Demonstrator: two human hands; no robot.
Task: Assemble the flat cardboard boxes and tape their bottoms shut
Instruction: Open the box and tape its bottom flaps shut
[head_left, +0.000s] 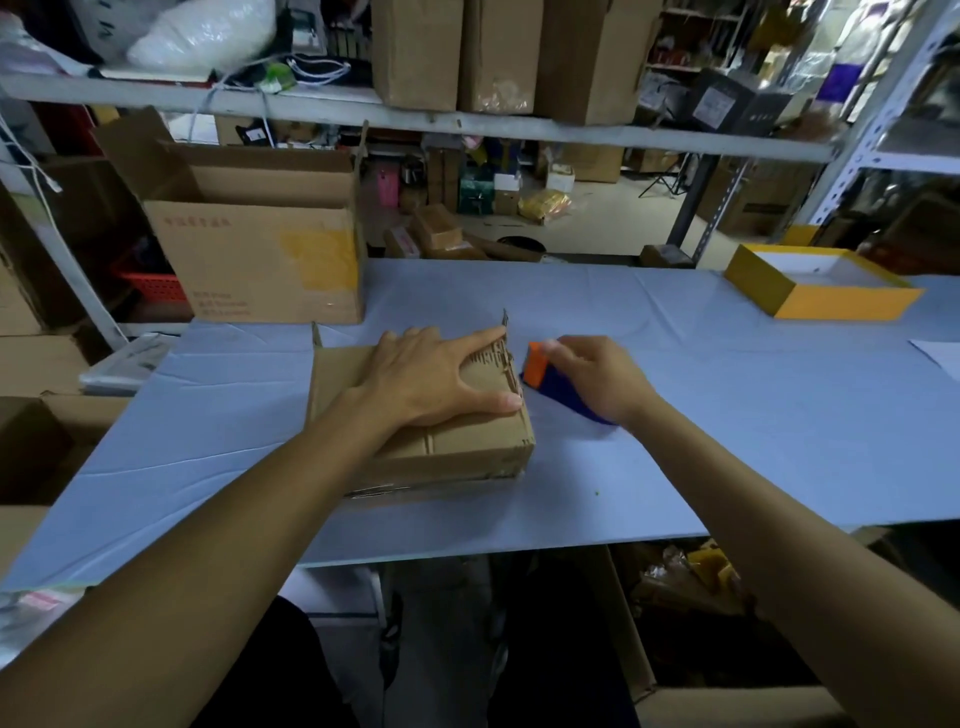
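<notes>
While the table (675, 415) carries a big open carton (260, 249) at back left and a yellow tray (821, 286) far right, the small box (457, 447) sits centre; left hand (436, 374) presses it, fingers spread, and right hand (592, 379) grips the tape dispenser (545, 376) just beside it.

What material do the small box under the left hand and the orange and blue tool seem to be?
Small box: brown corrugated cardboard, matte; fluting seems to show at its raised edge. Orange and blue tool: probably smooth moulded plastic, judging by its even bright colours; partly hidden.
</notes>
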